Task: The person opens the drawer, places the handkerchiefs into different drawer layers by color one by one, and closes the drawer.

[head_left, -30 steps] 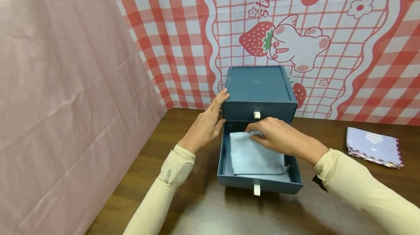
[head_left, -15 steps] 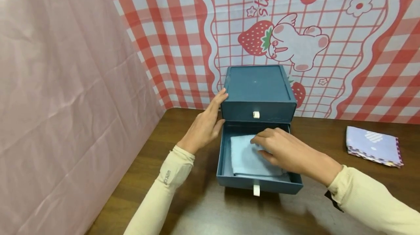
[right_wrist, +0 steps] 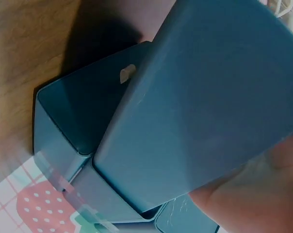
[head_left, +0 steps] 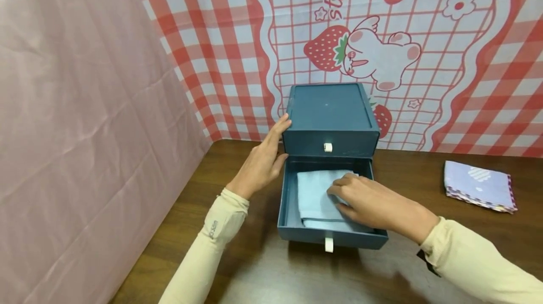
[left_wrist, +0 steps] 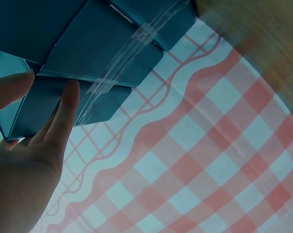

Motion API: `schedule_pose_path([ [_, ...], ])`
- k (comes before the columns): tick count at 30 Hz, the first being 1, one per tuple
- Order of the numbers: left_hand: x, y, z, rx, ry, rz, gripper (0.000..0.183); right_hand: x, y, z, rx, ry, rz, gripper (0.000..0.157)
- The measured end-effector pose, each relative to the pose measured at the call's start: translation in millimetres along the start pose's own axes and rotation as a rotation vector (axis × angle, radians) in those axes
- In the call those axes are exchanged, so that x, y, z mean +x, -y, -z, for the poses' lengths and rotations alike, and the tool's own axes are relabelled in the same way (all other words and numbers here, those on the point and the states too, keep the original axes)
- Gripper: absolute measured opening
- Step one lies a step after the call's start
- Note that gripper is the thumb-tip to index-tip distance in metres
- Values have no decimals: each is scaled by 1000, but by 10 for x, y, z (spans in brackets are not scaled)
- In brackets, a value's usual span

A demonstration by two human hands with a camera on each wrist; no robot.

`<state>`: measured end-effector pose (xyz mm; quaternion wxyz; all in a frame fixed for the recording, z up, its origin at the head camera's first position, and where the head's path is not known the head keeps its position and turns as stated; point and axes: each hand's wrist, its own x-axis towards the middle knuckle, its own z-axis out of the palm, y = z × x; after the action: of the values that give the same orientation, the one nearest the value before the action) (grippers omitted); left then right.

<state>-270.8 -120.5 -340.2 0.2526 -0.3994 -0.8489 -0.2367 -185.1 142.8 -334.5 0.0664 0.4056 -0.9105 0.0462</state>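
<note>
A dark blue drawer unit (head_left: 331, 106) stands against the backdrop, with its middle drawer (head_left: 305, 234) pulled out. Folded light blue cloth (head_left: 316, 193) lies inside that drawer, one layer peeking out beneath another at the front. My left hand (head_left: 256, 167) rests along the unit's left side, its fingers straight against the panel. Over the right part of the cloth sits my right hand (head_left: 369, 200), fingers bent loosely downward, with a gap between index finger and thumb. The right wrist view shows part of this hand (right_wrist: 263, 189) beside the drawer's outer wall; its fingertips are hidden there.
A folded lavender cloth (head_left: 479, 186) with a checked edge lies on the wooden table (head_left: 186, 214) at right. The lower drawer (right_wrist: 93, 92), with a small pull tab, is closed beneath. Clear tape (left_wrist: 122, 58) runs down the unit's side. A pink curtain (head_left: 85, 129) borders the left.
My right hand has let go of the cloth's back edge and come forward and right over it. The top layer has shifted slightly back. My left hand stays put.
</note>
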Motion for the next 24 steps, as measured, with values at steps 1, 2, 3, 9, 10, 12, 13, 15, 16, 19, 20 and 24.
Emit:
schedule_pose_path([
  [1,0,4,0,-2,-2,-2,80,-13,5,0,4,-22,-2,22],
  [2,-1,7,0,-6,-4,-4,80,-30,14,2,11,-41,-10,23],
  [3,-1,10,-1,-9,-5,-7,80,-57,29,10,17,-70,-11,24],
  [9,-6,19,-6,-14,1,-5,80,-304,227,103,52,-330,51,26],
  [10,-7,16,-2,-12,2,-4,80,-343,276,116,53,-371,64,30],
  [12,-9,16,1,-16,3,-3,80,-410,376,127,74,-438,93,40],
  [13,-10,18,2,-20,3,-3,80,-436,430,126,84,-460,103,45],
  [15,-12,20,5,-30,1,-5,80,-477,532,114,111,-504,136,40],
  [16,-13,22,5,-33,0,-6,80,-493,576,103,119,-522,152,37],
  [19,-14,22,2,-44,1,-3,81,-538,684,58,151,-556,208,31],
  [20,-13,21,0,-44,1,-2,81,-555,710,39,157,-551,215,30],
  [24,-6,12,-16,-50,6,3,83,-619,778,-61,202,-483,218,23],
])
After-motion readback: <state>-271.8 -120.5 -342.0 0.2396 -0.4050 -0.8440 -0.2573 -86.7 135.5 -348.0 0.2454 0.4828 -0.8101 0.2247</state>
